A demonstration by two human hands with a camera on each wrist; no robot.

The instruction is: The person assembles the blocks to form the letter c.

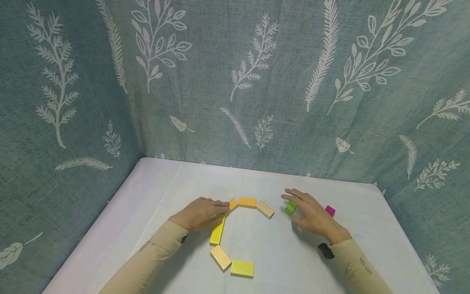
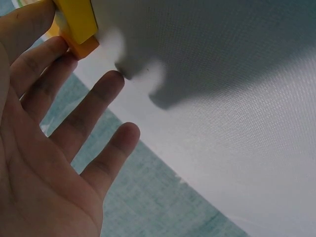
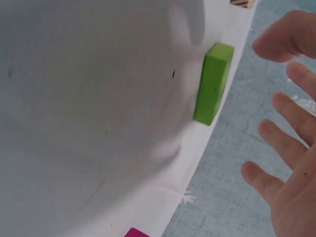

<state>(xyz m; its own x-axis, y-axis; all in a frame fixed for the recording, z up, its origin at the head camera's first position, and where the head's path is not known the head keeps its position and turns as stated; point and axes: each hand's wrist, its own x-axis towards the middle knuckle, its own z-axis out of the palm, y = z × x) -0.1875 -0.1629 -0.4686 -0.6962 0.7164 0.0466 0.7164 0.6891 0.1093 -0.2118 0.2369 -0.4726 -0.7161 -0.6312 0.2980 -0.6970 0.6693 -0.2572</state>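
My left hand (image 1: pixel 200 214) lies over the upper left of a curved row of blocks. Its fingertips touch an orange block (image 1: pixel 231 206), while the thumb is at a long yellow block (image 1: pixel 217 233). In the left wrist view, the yellow block (image 2: pixel 79 22) and orange block (image 2: pixel 85 48) meet at the thumb and nearest fingers; the other fingers are spread. My right hand (image 1: pixel 312 215) hovers around a green block (image 1: pixel 290 208), fingers apart. The right wrist view shows a gap between those fingers and the green block (image 3: pixel 214 86).
Another orange block (image 1: pixel 247 202) and a ribbed wooden block (image 1: pixel 265 209) continue the row at the top. A pale wood block (image 1: pixel 221 257) and a short yellow block (image 1: pixel 242 269) form its lower end. A magenta block (image 1: pixel 330 210) lies right of the right hand. Leaf-patterned curtains (image 1: pixel 209 134) border the white table (image 1: pixel 176 179).
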